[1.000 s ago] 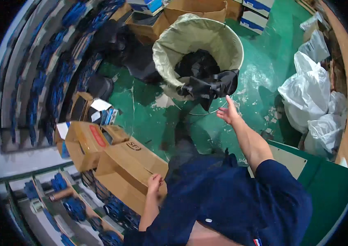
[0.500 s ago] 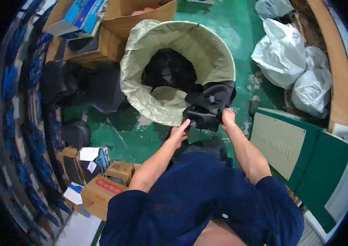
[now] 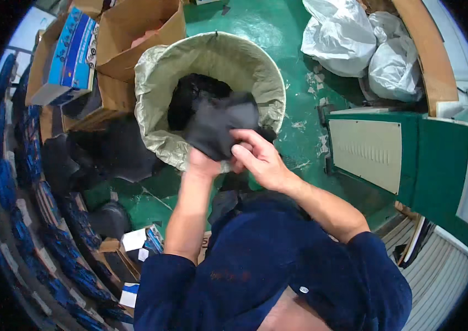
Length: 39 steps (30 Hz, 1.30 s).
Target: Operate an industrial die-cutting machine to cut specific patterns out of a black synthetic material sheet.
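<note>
My left hand [image 3: 203,165] is closed on the lower edge of a smooth black sheet piece [image 3: 224,122], partly behind it. My right hand [image 3: 260,162] pinches the same piece near its right edge, thumb and fingers bent together. The piece is slightly blurred and looks like leather or rubber; I cannot tell which. It hangs over the near side of a round bin [image 3: 150,118] lined with pale cream fabric. Inside the bin lies more black material [image 3: 185,99], partly hidden by the held piece.
Open cardboard boxes [image 3: 148,33], one with a blue-and-white carton [image 3: 71,52], stand at the back left. Black sheets [image 3: 118,151] lie on the green floor left of the bin. White plastic bags [image 3: 344,41] sit at the back right, beyond a green cabinet [image 3: 438,165]. Blue-and-black stacks line the left.
My hands have moved left with the black piece, from the bin's right rim to over its near middle. My right hand has come closer to my left. The view has shifted.
</note>
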Each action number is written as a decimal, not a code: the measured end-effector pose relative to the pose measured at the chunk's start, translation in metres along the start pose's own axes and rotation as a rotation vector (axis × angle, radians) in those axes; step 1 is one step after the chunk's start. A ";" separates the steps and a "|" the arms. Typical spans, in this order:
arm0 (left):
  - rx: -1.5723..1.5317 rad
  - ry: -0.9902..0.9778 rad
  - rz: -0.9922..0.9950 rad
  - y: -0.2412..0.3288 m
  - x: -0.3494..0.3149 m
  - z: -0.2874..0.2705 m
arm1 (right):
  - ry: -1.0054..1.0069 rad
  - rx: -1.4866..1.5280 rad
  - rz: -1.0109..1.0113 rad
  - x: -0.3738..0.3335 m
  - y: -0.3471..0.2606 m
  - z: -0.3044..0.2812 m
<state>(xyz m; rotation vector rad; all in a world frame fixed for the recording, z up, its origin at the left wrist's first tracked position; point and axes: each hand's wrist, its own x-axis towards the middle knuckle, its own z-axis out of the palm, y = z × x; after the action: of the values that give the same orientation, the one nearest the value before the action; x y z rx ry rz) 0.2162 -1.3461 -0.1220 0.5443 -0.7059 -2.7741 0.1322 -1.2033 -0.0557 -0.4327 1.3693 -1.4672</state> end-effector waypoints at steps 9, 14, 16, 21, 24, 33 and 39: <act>0.761 0.653 -0.130 -0.035 -0.087 -0.077 | -0.092 -0.538 0.084 -0.105 0.077 -0.061; 0.705 0.637 -0.336 -0.163 -0.147 -0.054 | 0.045 -0.719 0.196 -0.202 0.153 -0.129; 0.827 0.562 -0.350 -0.207 -0.154 -0.046 | 0.060 -0.698 0.177 -0.226 0.152 -0.143; 0.950 0.297 -0.347 -0.278 -0.135 0.047 | 0.276 -0.668 0.024 -0.317 0.152 -0.193; 1.048 0.142 -0.376 -0.319 -0.118 0.069 | 0.486 -0.594 -0.079 -0.381 0.172 -0.220; 1.268 -0.374 -0.534 -0.464 -0.087 0.215 | 0.875 -0.391 0.094 -0.541 0.242 -0.250; 1.398 -0.687 -0.661 -0.563 -0.056 0.281 | 1.123 -0.306 0.071 -0.599 0.258 -0.303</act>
<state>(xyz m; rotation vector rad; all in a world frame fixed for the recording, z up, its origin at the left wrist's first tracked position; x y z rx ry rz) 0.0825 -0.7294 -0.1564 -0.1018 -3.1010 -2.4304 0.2360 -0.4973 -0.1481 0.3440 2.4644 -1.4751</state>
